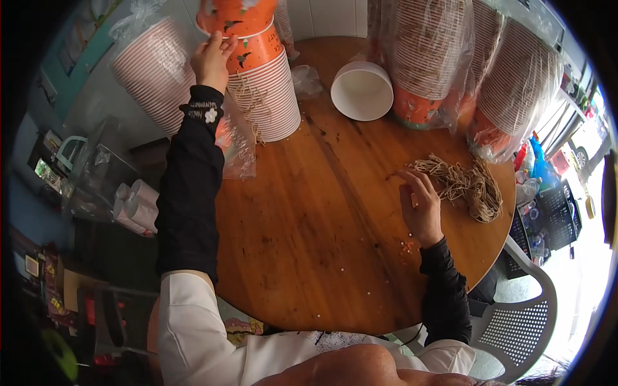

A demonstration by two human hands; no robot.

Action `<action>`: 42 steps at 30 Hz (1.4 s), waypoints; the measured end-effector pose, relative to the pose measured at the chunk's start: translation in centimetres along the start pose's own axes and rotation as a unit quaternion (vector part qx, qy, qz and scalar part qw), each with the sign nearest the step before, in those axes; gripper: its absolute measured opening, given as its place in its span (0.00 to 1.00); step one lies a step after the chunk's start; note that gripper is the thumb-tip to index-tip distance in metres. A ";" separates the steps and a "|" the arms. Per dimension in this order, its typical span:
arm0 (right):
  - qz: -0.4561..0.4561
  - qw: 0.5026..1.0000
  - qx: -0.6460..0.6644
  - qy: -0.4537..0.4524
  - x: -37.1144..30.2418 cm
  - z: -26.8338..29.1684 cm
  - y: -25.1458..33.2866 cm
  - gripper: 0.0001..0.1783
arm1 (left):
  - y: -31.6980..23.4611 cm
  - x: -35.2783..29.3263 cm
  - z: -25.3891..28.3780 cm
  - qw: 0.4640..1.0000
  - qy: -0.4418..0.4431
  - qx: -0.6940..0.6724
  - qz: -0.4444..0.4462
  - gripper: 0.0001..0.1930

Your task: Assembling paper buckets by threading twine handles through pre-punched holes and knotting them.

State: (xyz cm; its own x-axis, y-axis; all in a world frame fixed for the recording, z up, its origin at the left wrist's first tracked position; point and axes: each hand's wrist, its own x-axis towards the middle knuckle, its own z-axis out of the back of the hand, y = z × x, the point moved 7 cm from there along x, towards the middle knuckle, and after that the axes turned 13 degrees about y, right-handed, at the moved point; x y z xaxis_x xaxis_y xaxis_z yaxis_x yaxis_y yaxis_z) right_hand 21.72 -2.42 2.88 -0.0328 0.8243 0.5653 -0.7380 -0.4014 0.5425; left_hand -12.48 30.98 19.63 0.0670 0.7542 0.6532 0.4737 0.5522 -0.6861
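Note:
My left hand reaches up to the far left, its fingers closed at the rim of an orange paper bucket on top of a tall stack. Below it in the stack is another orange bucket, above many nested white rims. Strands of twine hang down the stack's side. My right hand is held over the table's right part, fingers loosely bent and apart, with nothing visible in them. Beside it lies a tangled bundle of tan twine.
A white bucket lies tipped with its mouth toward me on the round wooden table. Plastic-wrapped bucket stacks stand at the back right, another wrapped stack at left. Small crumbs dot the tabletop. A grey chair is at lower right.

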 end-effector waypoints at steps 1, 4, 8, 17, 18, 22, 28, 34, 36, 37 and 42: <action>0.005 1.000 0.006 0.008 0.1 -0.4 0.4 0.15 | 0.1 0.9 1.7 0.999 -0.035 -0.027 0.012 0.09; 0.010 1.000 0.018 0.020 0.1 -0.8 1.1 0.15 | 1.2 1.7 2.8 0.994 -0.053 -0.032 0.088 0.09; 0.033 0.999 0.026 0.023 -0.1 -1.1 1.1 0.15 | 3.3 -0.1 3.4 0.974 0.025 0.019 0.224 0.13; 0.034 0.999 0.025 0.030 -0.4 -0.9 1.4 0.15 | -7.6 -1.3 -5.5 0.786 0.050 0.547 -0.285 0.22; 0.036 0.998 0.029 0.030 -0.3 -1.1 1.5 0.15 | -7.8 -0.3 -5.0 0.783 0.050 0.551 -0.286 0.22; 0.034 0.998 0.037 0.035 -0.3 -1.8 1.4 0.16 | -6.3 2.0 -4.4 0.719 0.142 0.632 -0.251 0.24; 0.030 0.997 0.040 0.056 -0.5 -2.5 1.4 0.16 | -3.9 -0.1 -4.0 0.697 0.129 0.647 -0.283 0.23; 0.033 0.997 0.038 0.054 -0.4 -2.2 1.5 0.16 | -1.1 -5.3 -8.9 0.657 0.137 0.639 -0.376 0.25; 0.035 0.997 0.034 0.055 -0.3 -2.1 1.7 0.16 | 3.5 -7.7 -11.2 0.718 0.245 0.555 -0.341 0.22; 0.032 0.998 0.036 0.052 -0.4 -2.0 1.4 0.16 | 6.0 -8.8 -13.1 0.727 0.287 0.554 -0.286 0.20; 0.028 0.999 0.026 0.036 -0.3 -1.6 0.9 0.15 | 15.5 -10.2 -15.5 0.771 0.275 0.551 -0.159 0.22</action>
State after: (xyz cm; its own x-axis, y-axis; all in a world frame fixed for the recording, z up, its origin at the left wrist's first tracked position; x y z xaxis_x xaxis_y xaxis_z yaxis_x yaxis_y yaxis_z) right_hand 20.01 -2.39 2.14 -0.1221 0.8255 0.5510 -0.6977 -0.4662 0.5439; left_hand 7.77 26.35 7.28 0.6080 0.4207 0.6733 -0.4711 0.8738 -0.1206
